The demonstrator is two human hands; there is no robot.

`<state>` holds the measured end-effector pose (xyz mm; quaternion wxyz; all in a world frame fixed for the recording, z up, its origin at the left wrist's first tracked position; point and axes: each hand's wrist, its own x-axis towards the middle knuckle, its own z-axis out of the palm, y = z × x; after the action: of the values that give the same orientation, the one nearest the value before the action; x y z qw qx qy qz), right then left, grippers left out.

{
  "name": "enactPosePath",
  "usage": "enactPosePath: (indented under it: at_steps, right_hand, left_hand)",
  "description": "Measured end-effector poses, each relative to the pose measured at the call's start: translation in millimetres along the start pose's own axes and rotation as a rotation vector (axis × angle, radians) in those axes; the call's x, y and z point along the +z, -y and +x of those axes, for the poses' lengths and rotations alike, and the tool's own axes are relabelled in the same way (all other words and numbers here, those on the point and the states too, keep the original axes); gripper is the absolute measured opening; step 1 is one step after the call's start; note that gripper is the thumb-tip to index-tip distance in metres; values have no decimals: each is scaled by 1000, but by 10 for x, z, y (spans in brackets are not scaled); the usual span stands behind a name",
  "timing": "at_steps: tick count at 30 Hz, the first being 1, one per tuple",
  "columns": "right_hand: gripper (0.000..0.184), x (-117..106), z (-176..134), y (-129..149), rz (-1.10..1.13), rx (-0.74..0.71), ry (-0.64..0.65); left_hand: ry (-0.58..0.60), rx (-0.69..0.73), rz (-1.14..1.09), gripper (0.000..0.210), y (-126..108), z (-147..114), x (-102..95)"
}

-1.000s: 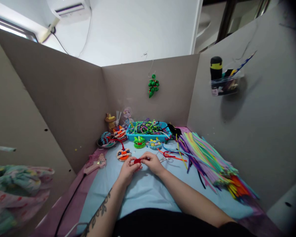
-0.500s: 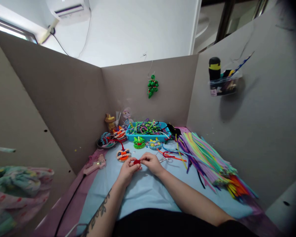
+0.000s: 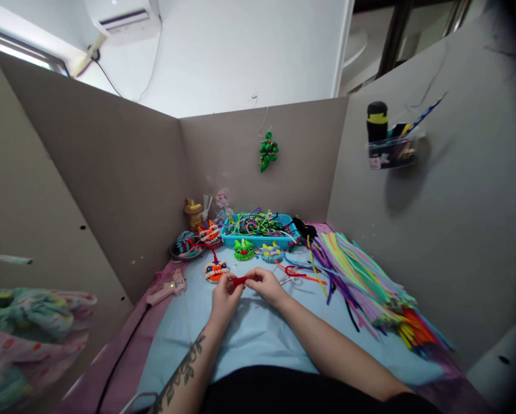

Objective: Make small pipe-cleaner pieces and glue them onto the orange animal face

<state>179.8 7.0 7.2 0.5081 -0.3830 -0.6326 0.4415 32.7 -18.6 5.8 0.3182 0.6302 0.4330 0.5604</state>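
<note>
While both hands pinch one small red pipe-cleaner piece (image 3: 239, 280) above the blue mat (image 3: 258, 333), left hand (image 3: 223, 297) and right hand (image 3: 267, 286) fingertips closed on it, risk noted: coil springing loose should either pinch slacken.

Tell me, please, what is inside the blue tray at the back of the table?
The blue tray holds a tangle of pipe cleaners, mostly green, with purple, black and white ones. They cover the bottom, so anything beneath them cannot be seen.
</note>
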Motion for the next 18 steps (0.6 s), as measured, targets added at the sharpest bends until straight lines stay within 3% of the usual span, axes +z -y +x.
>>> enactPosePath:
  at_steps: [4,7,9,11,13,18]
  right_hand:
    - [18,-44,18,-36,69,50,-9]
    - [18,-69,22,-20,110,60,-14]
    - [17,-75,22,2,122,55,-24]
    - [16,-77,22,21,125,44,-36]
    - [16,-78,24,32,119,37,-39]
    - [15,-84,22,33,93,46,-28]
  left_hand:
    - [-108,298,388,14,-45,-39,-95]
    - [-140,731,641,19,-177,-39,-237]
    - [-105,1015,664,27,-350,-48,-347]
    - [-56,1206,659,27,-589,-84,-455]
    - [43,1305,695,22,-865,-157,-550]
    - [90,1320,712,17,-1364,-382,-676]
